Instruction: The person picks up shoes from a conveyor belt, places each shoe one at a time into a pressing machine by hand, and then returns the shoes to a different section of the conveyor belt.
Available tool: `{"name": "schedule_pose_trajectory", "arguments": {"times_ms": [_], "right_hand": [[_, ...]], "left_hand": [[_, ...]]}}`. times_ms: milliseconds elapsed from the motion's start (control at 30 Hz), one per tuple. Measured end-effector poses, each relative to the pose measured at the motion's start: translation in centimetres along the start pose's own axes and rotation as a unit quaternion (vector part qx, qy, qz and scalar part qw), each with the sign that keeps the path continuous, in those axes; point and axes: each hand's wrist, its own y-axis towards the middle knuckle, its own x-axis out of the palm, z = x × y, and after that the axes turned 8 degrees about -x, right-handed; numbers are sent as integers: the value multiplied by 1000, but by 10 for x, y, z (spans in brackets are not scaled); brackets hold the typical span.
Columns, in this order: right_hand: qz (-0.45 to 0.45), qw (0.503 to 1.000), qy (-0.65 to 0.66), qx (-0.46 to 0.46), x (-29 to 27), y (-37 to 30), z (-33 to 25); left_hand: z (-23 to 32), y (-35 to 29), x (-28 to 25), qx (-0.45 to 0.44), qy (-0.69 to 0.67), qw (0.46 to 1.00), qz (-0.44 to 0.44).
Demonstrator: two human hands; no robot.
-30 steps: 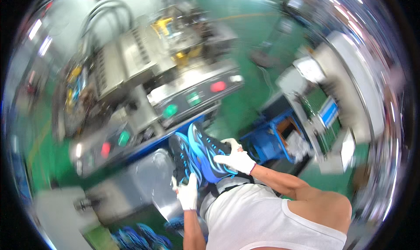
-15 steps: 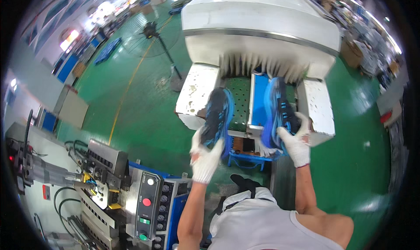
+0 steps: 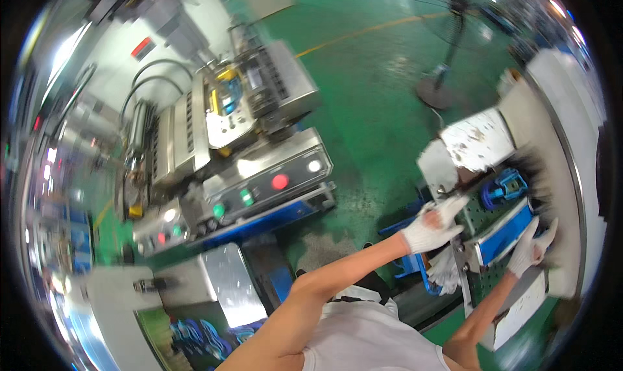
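My left hand [image 3: 433, 227], in a white glove, is stretched toward the white machine's opening. Its fingers are apart, with nothing in them. A blue and black sports shoe [image 3: 505, 188] rests on the green perforated bed [image 3: 480, 219], at the dark bristle curtain [image 3: 533, 173] and beyond my left hand. My right hand [image 3: 531, 253], also gloved, is open near the curtain, beside the blue centre strip [image 3: 506, 231]. A second shoe by the right hand cannot be made out.
On the left stands a machine with a button panel [image 3: 272, 183]. Several blue shoes [image 3: 201, 338] lie at the lower left beside a metal plate [image 3: 233, 283]. A floor fan [image 3: 448, 59] stands at the back. White gloves [image 3: 444, 270] lie in a blue rack below the bed.
The view has swung left. Both hands have let go of the shoes they held; one shoe now sits at the curtain and the other is out of sight.
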Motion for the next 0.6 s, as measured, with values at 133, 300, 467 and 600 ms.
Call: {"name": "schedule_pose_trajectory", "arguments": {"times_ms": [133,300,467,600], "right_hand": [[-296,891,344,-21,86,-150,-133],[-675,591,426,-115,39,-320,-325],[-734,509,288,-346,9,-392,-369],[-658,506,93,-551,5,-426,-381]], "left_hand": [[-98,-239,-109,-310,53,938,144],[-144,-635,-123,-568,78,533,622],[-53,-889,24,-680,210,162,683],[-23,-968,84,-820,122,5,560]]}}
